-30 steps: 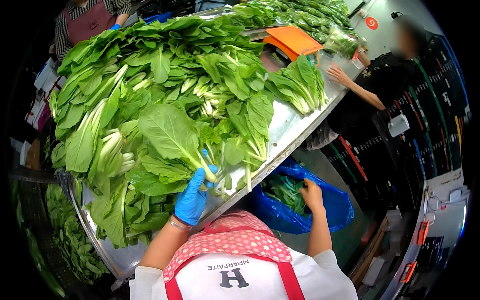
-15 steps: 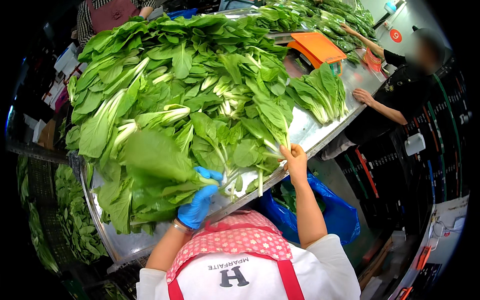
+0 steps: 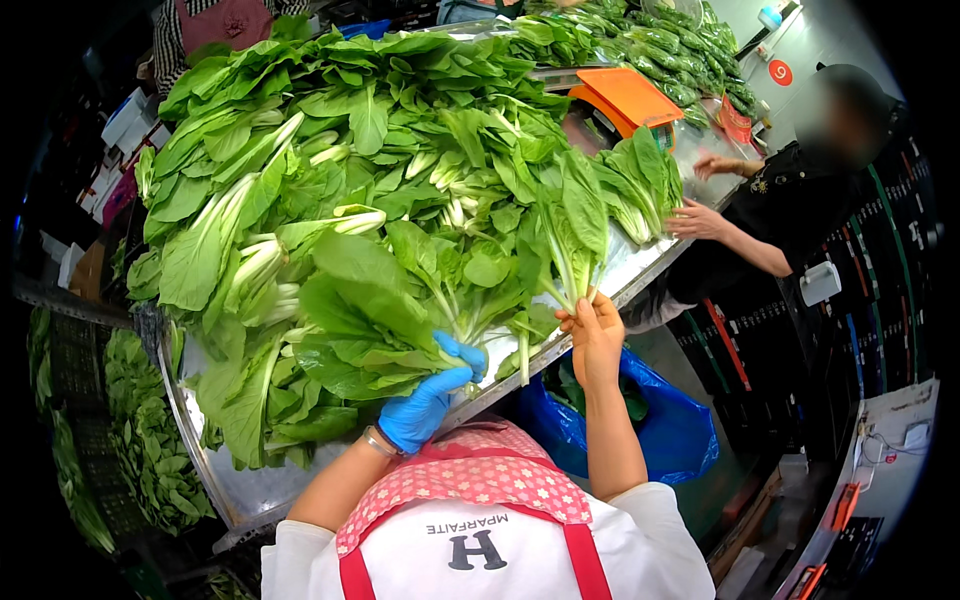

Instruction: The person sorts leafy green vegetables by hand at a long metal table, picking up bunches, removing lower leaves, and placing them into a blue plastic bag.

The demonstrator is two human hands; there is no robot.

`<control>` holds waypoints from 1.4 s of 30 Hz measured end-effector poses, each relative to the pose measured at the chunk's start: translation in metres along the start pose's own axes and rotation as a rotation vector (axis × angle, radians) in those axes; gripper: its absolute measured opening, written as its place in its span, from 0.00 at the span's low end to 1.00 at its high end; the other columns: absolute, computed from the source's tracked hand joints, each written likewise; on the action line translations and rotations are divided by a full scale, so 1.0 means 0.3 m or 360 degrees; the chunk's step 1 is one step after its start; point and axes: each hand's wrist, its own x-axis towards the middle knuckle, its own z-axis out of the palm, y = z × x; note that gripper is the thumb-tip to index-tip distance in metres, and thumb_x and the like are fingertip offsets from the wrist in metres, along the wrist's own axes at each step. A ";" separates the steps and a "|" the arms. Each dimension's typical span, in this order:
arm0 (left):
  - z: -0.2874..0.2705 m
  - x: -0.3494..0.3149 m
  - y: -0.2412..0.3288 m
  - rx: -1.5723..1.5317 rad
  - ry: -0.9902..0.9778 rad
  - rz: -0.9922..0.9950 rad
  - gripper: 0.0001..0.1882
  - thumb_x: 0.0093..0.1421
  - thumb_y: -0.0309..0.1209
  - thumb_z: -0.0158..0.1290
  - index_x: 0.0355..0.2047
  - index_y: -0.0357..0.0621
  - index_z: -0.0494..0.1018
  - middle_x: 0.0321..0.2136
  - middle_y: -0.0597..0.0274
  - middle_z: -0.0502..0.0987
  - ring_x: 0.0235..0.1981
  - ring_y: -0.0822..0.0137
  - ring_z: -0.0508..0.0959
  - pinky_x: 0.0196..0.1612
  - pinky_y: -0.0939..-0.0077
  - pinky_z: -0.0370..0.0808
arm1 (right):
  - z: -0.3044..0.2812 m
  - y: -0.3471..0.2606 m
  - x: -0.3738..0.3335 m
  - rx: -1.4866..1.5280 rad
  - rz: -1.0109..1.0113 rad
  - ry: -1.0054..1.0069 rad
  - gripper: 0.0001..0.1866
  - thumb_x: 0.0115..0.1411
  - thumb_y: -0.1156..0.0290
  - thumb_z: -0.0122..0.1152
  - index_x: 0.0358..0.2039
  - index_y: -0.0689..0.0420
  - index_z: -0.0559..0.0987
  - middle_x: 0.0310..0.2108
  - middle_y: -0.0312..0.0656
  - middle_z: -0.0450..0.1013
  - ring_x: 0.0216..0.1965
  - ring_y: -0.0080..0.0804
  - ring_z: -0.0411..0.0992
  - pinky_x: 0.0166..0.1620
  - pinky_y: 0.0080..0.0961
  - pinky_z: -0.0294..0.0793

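Observation:
My left hand (image 3: 425,398), in a blue glove, is closed round the stem ends of a bunch of leafy greens (image 3: 365,325), whose broad leaves fan away to the upper left. At the table's near edge, my bare right hand (image 3: 594,335) pinches a few stalks of greens (image 3: 575,235) by their pale bases, leaves pointing away from me. A large heap of the same leafy greens (image 3: 330,160) covers most of the metal table (image 3: 655,262). Between my hands, loose leaves and stalks (image 3: 480,270) lie near the edge.
An orange-topped scale (image 3: 630,98) stands at the far right, with bagged greens (image 3: 675,55) behind it. A co-worker (image 3: 800,190) reaches toward a pile of greens (image 3: 637,185). A blue plastic bag (image 3: 660,420) sits below the table edge; crates of greens (image 3: 150,430) are at left.
My left hand has moved right with its bunch, closer to my right hand. My right hand has lifted its stalks slightly upright. The co-worker's hands have moved to the pile by the scale.

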 end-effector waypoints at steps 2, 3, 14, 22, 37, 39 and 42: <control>0.007 0.007 -0.011 -0.0071 0.0057 -0.0098 0.13 0.54 0.21 0.52 0.39 0.49 0.65 0.41 0.55 0.74 0.44 0.61 0.73 0.49 0.65 0.71 | 0.029 -0.027 -0.041 -0.0188 -0.0208 -0.0051 0.13 0.60 0.73 0.56 0.43 0.64 0.70 0.34 0.41 0.72 0.33 0.29 0.73 0.34 0.21 0.70; 0.011 0.014 -0.019 -0.0107 0.0119 -0.0151 0.13 0.55 0.21 0.52 0.39 0.49 0.65 0.42 0.55 0.74 0.45 0.60 0.73 0.49 0.64 0.71 | 0.048 -0.033 -0.066 -0.0282 -0.0295 -0.0049 0.13 0.59 0.74 0.57 0.43 0.64 0.71 0.34 0.40 0.73 0.33 0.28 0.73 0.34 0.20 0.71; -0.109 0.039 -0.102 -0.0666 0.0349 -0.0456 0.12 0.61 0.25 0.47 0.44 0.35 0.70 0.40 0.59 0.76 0.41 0.68 0.75 0.49 0.73 0.71 | 0.173 0.102 -0.221 -0.1432 -0.1257 -0.0590 0.15 0.49 0.81 0.63 0.40 0.63 0.78 0.40 0.49 0.73 0.40 0.43 0.72 0.42 0.30 0.72; -0.112 0.026 -0.082 -0.0360 0.0342 -0.0386 0.15 0.59 0.26 0.50 0.47 0.35 0.69 0.43 0.59 0.75 0.44 0.67 0.73 0.51 0.74 0.69 | 0.164 0.101 -0.164 -0.0089 0.0316 -0.0679 0.31 0.48 0.77 0.68 0.51 0.61 0.65 0.39 0.40 0.67 0.39 0.24 0.68 0.42 0.21 0.69; -0.110 0.029 -0.083 -0.0414 0.0288 -0.0382 0.18 0.59 0.26 0.49 0.49 0.31 0.67 0.47 0.55 0.72 0.47 0.65 0.72 0.52 0.72 0.69 | 0.144 0.105 -0.134 0.0066 0.0503 -0.0605 0.16 0.56 0.74 0.61 0.44 0.66 0.74 0.32 0.36 0.72 0.30 0.20 0.68 0.34 0.17 0.66; -0.118 0.027 -0.081 -0.0395 0.0305 -0.0359 0.18 0.59 0.26 0.49 0.49 0.32 0.67 0.46 0.55 0.72 0.47 0.64 0.72 0.52 0.71 0.69 | 0.122 0.093 -0.145 -0.0078 0.0224 -0.0440 0.08 0.58 0.75 0.57 0.37 0.65 0.78 0.31 0.36 0.72 0.29 0.19 0.68 0.35 0.16 0.66; -0.128 0.033 -0.087 -0.0381 0.0346 -0.0372 0.17 0.59 0.26 0.48 0.48 0.32 0.67 0.44 0.55 0.73 0.47 0.63 0.72 0.52 0.68 0.70 | 0.090 0.078 -0.143 -0.0352 0.0107 -0.0379 0.12 0.58 0.74 0.58 0.42 0.64 0.75 0.31 0.34 0.72 0.31 0.19 0.69 0.36 0.16 0.68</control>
